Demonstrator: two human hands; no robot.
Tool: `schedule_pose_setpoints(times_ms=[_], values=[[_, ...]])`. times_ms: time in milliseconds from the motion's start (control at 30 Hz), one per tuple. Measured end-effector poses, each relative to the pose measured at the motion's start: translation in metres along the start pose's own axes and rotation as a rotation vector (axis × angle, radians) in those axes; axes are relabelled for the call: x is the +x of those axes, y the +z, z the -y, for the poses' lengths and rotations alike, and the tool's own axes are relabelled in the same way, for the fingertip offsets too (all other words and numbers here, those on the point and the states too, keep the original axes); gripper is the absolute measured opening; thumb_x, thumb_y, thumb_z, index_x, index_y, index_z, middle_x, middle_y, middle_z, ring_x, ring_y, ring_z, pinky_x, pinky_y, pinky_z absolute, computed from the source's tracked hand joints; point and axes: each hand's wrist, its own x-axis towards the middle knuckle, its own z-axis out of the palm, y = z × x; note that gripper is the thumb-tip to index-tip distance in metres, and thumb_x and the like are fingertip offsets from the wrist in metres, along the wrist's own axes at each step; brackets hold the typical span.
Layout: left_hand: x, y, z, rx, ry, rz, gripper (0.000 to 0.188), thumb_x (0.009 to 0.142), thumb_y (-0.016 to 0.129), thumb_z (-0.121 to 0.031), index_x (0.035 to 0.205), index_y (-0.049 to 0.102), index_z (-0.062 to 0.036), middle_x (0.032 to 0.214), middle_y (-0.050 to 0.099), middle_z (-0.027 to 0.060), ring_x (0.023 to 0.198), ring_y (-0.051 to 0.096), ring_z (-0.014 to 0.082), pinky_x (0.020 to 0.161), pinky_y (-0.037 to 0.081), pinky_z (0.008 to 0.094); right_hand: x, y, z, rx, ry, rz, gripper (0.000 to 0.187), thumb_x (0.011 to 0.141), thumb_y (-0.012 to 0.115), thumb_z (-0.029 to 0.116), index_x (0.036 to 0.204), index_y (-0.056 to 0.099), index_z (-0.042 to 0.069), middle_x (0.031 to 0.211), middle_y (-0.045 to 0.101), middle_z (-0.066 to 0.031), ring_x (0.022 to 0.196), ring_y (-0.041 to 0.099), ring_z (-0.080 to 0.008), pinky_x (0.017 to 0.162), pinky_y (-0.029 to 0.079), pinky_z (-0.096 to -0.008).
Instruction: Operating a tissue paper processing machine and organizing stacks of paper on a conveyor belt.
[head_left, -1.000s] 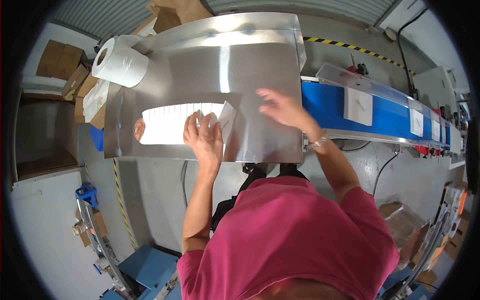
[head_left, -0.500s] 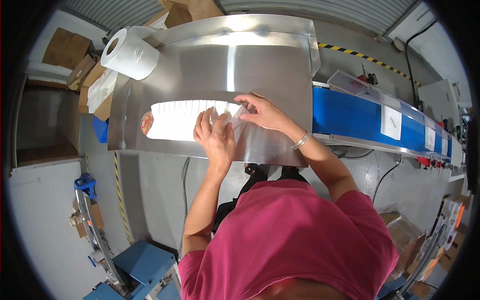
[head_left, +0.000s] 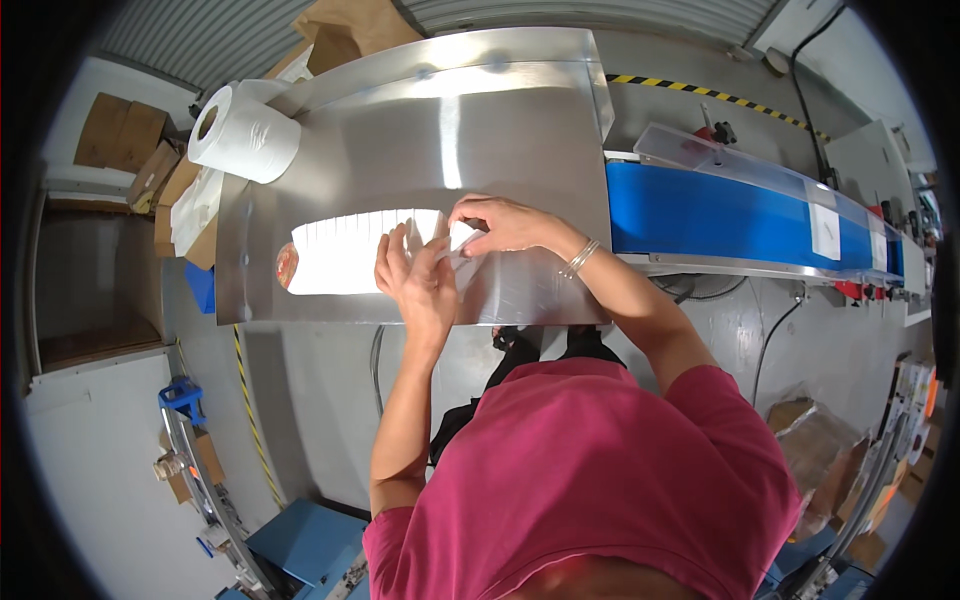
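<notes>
A row of flat white packets (head_left: 345,255) stands close together on the metal table (head_left: 525,130); the face at its left end shows a red and orange print. My left hand (head_left: 417,288) is closed around packets at the row's right end, its fingers bent over them. Thumb and fingers of my right hand (head_left: 503,226) pinch one white packet (head_left: 463,236) at that same end, tilted and slightly apart from the row. The fingers hide part of these packets, so what is printed or inside does not show.
Right of the table runs a blue conveyor belt (head_left: 715,212) with white packets (head_left: 825,231) on it and a clear guard (head_left: 690,150) along its far side. At the table's far left stands a large white roll (head_left: 250,132). Open cardboard boxes (head_left: 185,190) stand beyond the left edge.
The packet in my right hand has come up from leaning against the row's end and is tilted between both hands. Packets on the belt have travelled right. The whole view has shifted slightly.
</notes>
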Motion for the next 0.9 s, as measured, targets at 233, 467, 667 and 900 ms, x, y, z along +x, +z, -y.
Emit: schedule_pose_setpoints(times_ms=[233,467,667,900], values=[[-0.002,-0.001,0.014,0.162,-0.043,-0.081,0.024,0.082,0.066,-0.015,0.102,0.064,-0.0016,0.13,0.044,0.0227,0.127,0.033,0.0413,0.103,0.023,0.0524,-0.047,0.001,-0.027,0.172,0.206,-0.361,0.04,0.088,0.066,0.027,0.116,0.054,0.001,0.101,0.06,-0.0082,0.088,0.054,-0.0137,0.077,0.047,-0.0294],[0.002,0.001,0.017,0.112,-0.049,-0.098,0.029,0.081,0.062,-0.003,0.11,0.062,-0.0055,0.128,0.046,0.0187,0.123,0.038,0.0388,0.1,0.032,0.0492,-0.178,-0.081,-0.078,-0.431,0.812,-0.83,0.05,0.089,0.059,0.034,0.122,0.05,-0.002,0.112,0.06,-0.0138,0.099,0.055,-0.0226,0.085,0.046,-0.0351],[-0.001,0.002,0.019,0.117,-0.023,-0.1,0.028,0.081,0.062,-0.002,0.108,0.064,-0.0068,0.128,0.047,0.0174,0.122,0.039,0.0391,0.099,0.034,0.0492,-0.182,-0.089,-0.064,-1.326,0.726,-1.156,0.061,0.078,0.07,0.04,0.121,0.052,0.001,0.113,0.059,-0.0209,0.102,0.055,-0.0374,0.088,0.044,-0.0429],[0.0,-0.002,0.017,0.101,0.031,-0.054,0.026,0.078,0.064,-0.002,0.104,0.066,-0.0081,0.129,0.046,0.0177,0.124,0.037,0.0411,0.102,0.028,0.0511,-0.03,-0.006,0.005,-0.155,0.017,-0.336,0.045,0.079,0.07,0.017,0.121,0.054,0.012,0.121,0.052,-0.01,0.105,0.054,-0.0257,0.085,0.048,-0.0345]])
